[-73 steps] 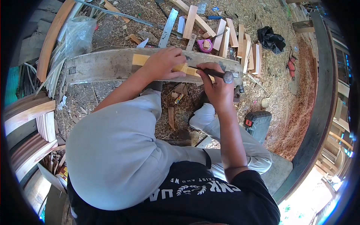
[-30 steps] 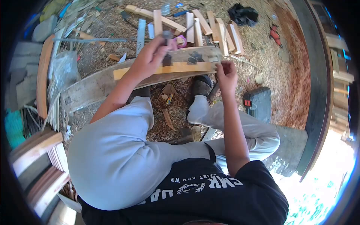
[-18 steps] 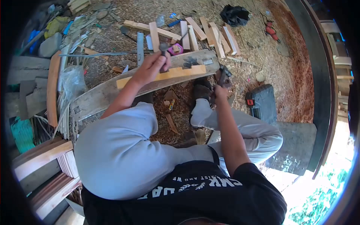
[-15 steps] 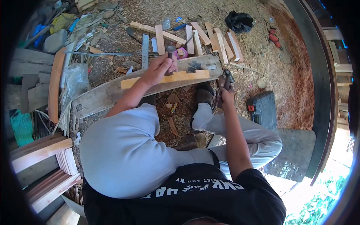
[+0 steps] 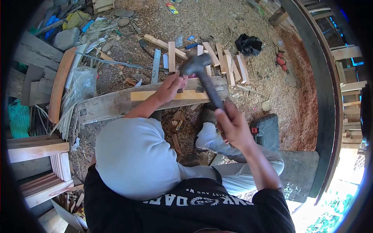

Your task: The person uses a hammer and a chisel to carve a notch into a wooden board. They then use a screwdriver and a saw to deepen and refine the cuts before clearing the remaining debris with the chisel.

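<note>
My right hand (image 5: 235, 126) is closed round the dark handle of a hammer (image 5: 210, 88), whose head is raised near my left hand. My left hand (image 5: 170, 88) is closed on an upright chisel, now mostly hidden behind the hammer head. Beneath that hand a pale notched wood strip (image 5: 143, 96) lies along a worn grey plank (image 5: 105, 107). The chisel's lower end is hidden by my fingers, so its contact with the strip cannot be seen.
Several cut wood pieces (image 5: 172, 56) lie beyond the plank on the shaving-covered ground, near a black plastic bag (image 5: 250, 44). A dark tool case (image 5: 268, 130) stands at right. Stacked timber (image 5: 39, 151) is at left, and a red tool (image 5: 281, 62) lies farther right.
My right hand has lifted the hammer from beside the plank's right end, up and leftward to above my left hand. My left hand stays on the chisel at the strip. The view has shifted slightly.
</note>
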A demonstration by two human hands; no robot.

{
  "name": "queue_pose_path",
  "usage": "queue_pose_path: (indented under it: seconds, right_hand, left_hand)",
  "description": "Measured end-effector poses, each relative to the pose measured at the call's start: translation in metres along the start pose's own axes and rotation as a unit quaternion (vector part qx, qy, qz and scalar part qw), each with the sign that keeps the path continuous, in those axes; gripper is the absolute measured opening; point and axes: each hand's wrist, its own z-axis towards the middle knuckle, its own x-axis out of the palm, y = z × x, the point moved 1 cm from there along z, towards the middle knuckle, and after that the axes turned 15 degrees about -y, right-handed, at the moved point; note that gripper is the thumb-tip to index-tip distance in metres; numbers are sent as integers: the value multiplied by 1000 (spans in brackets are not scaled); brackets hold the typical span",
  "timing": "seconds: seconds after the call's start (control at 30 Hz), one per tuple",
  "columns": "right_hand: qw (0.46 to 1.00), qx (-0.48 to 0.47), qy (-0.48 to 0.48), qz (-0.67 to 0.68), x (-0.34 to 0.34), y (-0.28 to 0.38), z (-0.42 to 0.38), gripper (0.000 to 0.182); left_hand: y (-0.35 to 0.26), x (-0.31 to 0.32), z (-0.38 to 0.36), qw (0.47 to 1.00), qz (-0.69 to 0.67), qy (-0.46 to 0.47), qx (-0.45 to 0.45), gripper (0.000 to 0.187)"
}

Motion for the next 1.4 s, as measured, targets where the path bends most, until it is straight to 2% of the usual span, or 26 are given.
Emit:
queue_pose_path:
  seconds: [0.1, 0.17, 0.23, 0.27, 0.3, 0.37, 0.4, 0.43, 0.5, 0.53, 0.6, 0.63, 0.7, 0.77, 0.83, 0.87, 0.97, 1.03, 1.07, 1.13, 1.17, 1.23, 1.27, 1.3, 1.37, 1.4]
  right_hand:
    - [990, -103, 19, -91, 7, 2, 11, 39]
    - [991, -107, 10, -84, 5, 19, 12, 37]
    - [991, -118, -63, 10, -2, 57, 1, 35]
    - [988, -124, -93, -2, -7, 72, -6, 33]
    - [988, -125, -92, -2, -9, 69, -6, 33]
    - [969, -214, -124, -3, -10, 53, -5, 32]
    - [975, -189, -115, -1, -3, 36, -8, 32]
    - [949, -247, -135, -139, 3, 27, -9, 34]
    - [951, -221, -31, -212, 9, 6, -1, 36]
    - [954, -214, -32, -209, 10, 2, -5, 36]
    - [979, -86, -23, -183, 10, -2, -3, 38]
    - [980, -77, -22, -181, 8, -3, -6, 38]
    - [989, -86, -52, -112, 1, 2, -7, 39]
    - [991, -95, -56, -80, -7, 2, -7, 37]
    - [995, 12, -86, 40, -13, 12, -11, 35]
    - [994, 2, -104, 42, -17, 1, -5, 35]
    - [983, 13, -181, 13, -26, -50, 16, 36]
    - [979, 40, -202, -1, -28, -100, 33, 36]
    - [972, 88, -218, 30, -28, -127, 41, 36]
    - [955, 160, -245, 49, -27, -179, 60, 28]
    - [955, 160, -245, 50, -24, -203, 71, 28]
    - [927, 220, -300, 55, -20, -251, 89, 29]
    - [917, 247, -301, 85, -20, -270, 96, 33]
    - [917, 251, -299, 84, -20, -293, 102, 33]
    - [893, 317, -301, 104, -20, -328, 111, 32]
    - [893, 321, -299, 103, -19, -328, 111, 32]
  left_hand:
    - [-1, 7, -7, 998, 29, -55, 17, 37]
    - [3, -1, -3, 998, 48, -30, 28, 35]
    - [-4, 6, -1, 1000, 20, -12, 11, 34]
    - [-4, 5, -1, 1000, 22, -6, 16, 34]
    - [-6, 5, -2, 1000, 23, -7, 17, 34]
    - [-10, 5, -2, 999, 45, 0, 29, 34]
    - [-8, 3, -1, 999, 44, -1, 31, 34]
    - [-3, 0, -2, 999, 42, 4, 29, 35]
    - [6, -2, -12, 999, 37, 10, 19, 37]
    - [10, -3, -20, 998, 66, -17, 17, 40]
    - [13, -6, -20, 993, 97, -52, 48, 46]
    - [17, -8, -20, 993, 95, -50, 40, 46]
    - [18, -14, -10, 1000, 14, -7, 2, 46]
    - [10, -11, -9, 1000, 4, -27, -13, 44]
    - [6, -12, -3, 999, 16, -23, -32, 42]
    - [5, -14, 0, 999, 15, -22, -33, 42]
    - [-1, -20, 14, 994, -76, -78, -12, 36]
    - [-32, -23, 21, 987, -95, -84, 95, 28]
    - [-42, -23, 21, 987, -96, -87, 93, 28]
    - [-62, -26, 24, 971, 131, -153, 132, 33]
    - [-77, -25, 24, 970, 133, -153, 132, 33]
    - [-96, -21, 18, 885, 460, -68, 31, 38]
    - [-90, -24, 14, 852, 521, -35, -24, 49]
    - [-78, -31, 8, 852, 521, -34, -28, 49]
    - [-50, -45, -9, 790, 608, 56, 56, 50]
    - [-40, -50, -16, 790, 608, 57, 52, 50]
